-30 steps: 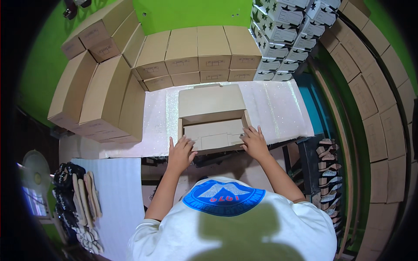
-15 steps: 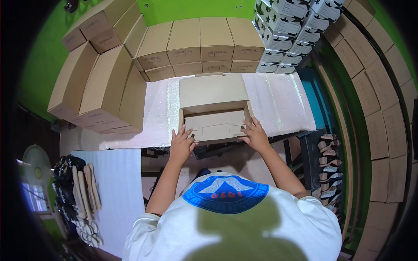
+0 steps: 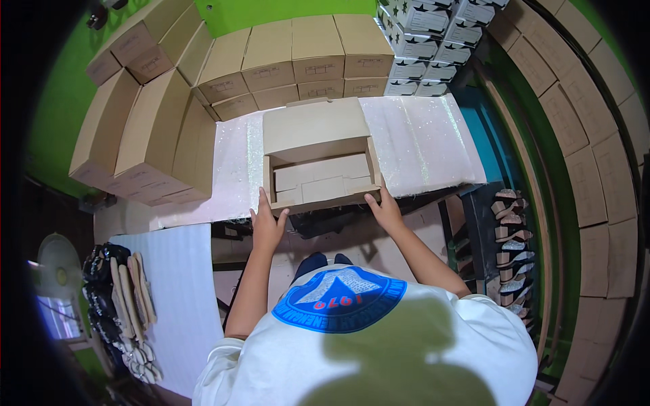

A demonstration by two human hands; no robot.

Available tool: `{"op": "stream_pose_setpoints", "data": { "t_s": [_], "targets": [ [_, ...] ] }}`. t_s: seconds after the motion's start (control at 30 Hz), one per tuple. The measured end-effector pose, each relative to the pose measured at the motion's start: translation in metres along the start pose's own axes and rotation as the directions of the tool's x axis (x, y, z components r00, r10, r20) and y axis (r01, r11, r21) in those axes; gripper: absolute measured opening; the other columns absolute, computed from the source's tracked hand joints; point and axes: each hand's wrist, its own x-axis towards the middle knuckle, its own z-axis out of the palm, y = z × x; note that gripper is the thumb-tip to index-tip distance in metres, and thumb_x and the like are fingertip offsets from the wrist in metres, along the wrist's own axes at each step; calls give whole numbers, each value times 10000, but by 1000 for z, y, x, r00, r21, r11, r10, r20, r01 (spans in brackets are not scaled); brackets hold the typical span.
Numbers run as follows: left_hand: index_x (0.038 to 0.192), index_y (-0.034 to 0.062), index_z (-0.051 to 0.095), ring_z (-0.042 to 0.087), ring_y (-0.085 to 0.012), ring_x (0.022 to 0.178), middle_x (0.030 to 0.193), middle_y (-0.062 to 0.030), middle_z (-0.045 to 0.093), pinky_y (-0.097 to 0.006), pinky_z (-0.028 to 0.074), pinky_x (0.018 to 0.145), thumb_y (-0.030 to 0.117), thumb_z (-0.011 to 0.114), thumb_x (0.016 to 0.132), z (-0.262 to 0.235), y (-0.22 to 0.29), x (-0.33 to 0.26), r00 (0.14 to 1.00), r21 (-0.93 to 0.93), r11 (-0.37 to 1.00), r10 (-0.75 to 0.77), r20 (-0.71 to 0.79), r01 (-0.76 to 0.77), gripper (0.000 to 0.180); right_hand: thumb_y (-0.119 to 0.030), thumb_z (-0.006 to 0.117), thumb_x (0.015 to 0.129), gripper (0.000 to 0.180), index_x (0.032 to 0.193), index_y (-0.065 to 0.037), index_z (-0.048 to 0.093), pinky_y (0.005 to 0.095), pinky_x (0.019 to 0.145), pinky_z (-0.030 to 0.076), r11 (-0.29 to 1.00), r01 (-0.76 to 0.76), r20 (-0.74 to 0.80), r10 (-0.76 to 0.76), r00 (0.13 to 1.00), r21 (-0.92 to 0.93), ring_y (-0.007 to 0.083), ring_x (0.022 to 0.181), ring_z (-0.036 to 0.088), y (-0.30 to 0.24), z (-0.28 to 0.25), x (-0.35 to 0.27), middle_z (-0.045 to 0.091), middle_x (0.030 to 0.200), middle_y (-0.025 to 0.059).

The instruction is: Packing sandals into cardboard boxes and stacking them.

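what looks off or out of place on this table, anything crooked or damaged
Nothing stands out. The open cardboard box sits square on the white padded table, lid up, empty and undamaged. The left hand and right hand rest at its front corners. The stacked brown boxes behind are in tidy rows.

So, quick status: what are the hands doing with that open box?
Left hand and right hand flat on front corners of open cardboard box. Box empty, lid up, on white table cover. Nothing blocking.

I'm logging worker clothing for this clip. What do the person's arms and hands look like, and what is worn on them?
Both hands, left and right, are bare: no gloves, rings or watch visible. The forearms are uncovered; short white T-shirt sleeves end above the elbows.
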Motion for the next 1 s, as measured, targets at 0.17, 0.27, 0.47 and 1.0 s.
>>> {"op": "stream_pose_setpoints", "data": {
  "t_s": [0.17, 0.27, 0.47, 1.0],
  "targets": [
    [1404, 17, 58, 382, -435, 1187, 1371, -243, 308, -506, 219, 1040, 277, 584, 830, 2, 4, 4, 999, -2, 999, -35, -24, 35, 821, -267, 557, 845, 709, 1394, -54, 162, 406, 871, 418, 994, -58, 112, 68, 991, -90, 411, 1055, 507, -14, -15, 6, 508, 1157, 280],
    [1404, 20, 31, 388, -432, 1185, 1358, -252, 323, -511, 212, 1042, 270, 593, 823, -3, 7, 7, 995, -42, 994, -96, 35, 98, 846, -248, 570, 828, 723, 1384, -22, 166, 412, 868, 422, 980, -48, 154, 78, 985, -193, 413, 1048, 505, -4, -16, 4, 512, 1145, 278],
    [1409, 42, -2, 311, -381, 1261, 1394, -239, 255, -561, 141, 1042, 262, 634, 787, 5, 6, -8, 992, -84, 993, -85, -93, 77, 917, -247, 599, 809, 739, 1362, 21, 188, 396, 909, 400, 976, -7, 112, 32, 993, -219, 403, 1087, 482, 11, -1, -25, 482, 1169, 304],
    [1418, 129, 92, 112, -426, 1327, 1448, -213, 94, -609, 96, 1020, 263, 665, 727, -5, -57, -140, 984, 2, 996, 93, 150, -94, 908, -225, 579, 804, 556, 1307, -85, 388, 381, 936, 396, 989, -71, 501, 127, 856, -129, 360, 1104, 488, -62, 92, -182, 492, 1228, 206]
  ]
}}
